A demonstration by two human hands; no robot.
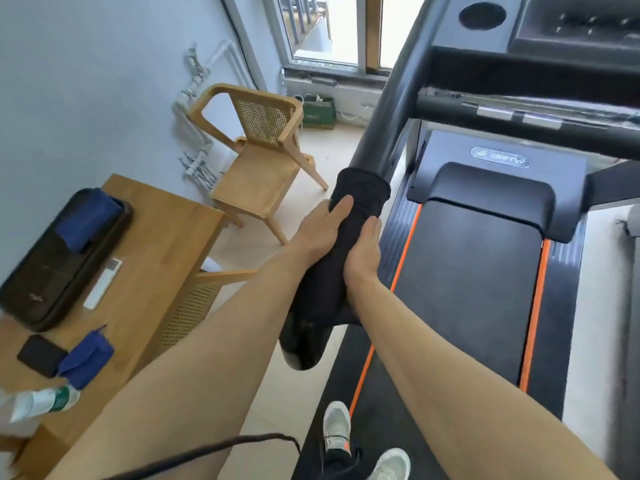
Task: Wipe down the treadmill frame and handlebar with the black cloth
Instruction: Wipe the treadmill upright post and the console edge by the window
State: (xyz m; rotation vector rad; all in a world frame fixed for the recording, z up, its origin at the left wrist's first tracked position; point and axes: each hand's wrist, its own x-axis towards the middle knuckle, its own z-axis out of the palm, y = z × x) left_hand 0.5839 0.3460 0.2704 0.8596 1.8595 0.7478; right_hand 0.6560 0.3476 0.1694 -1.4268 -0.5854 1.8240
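The black cloth (341, 251) is wrapped around the treadmill's left handlebar (388, 109), near its rounded free end (301, 348). My left hand (320, 225) presses the cloth from the left side. My right hand (363, 249) clasps it from the right. Both hands grip the cloth-covered bar, fingers pointing up the bar. Above the cloth the bare dark bar rises to the console (540, 36). The cross handlebar (519, 116) with silver sensor plates runs right. The belt (467, 289) with orange stripes lies below.
A wooden table (162, 237) at the left holds a black tray (52, 265), blue cloths, a phone, a white remote and a tube. A wooden chair (263, 157) stands by the wall. My shoes (349, 441) are on the treadmill deck. A window is ahead.
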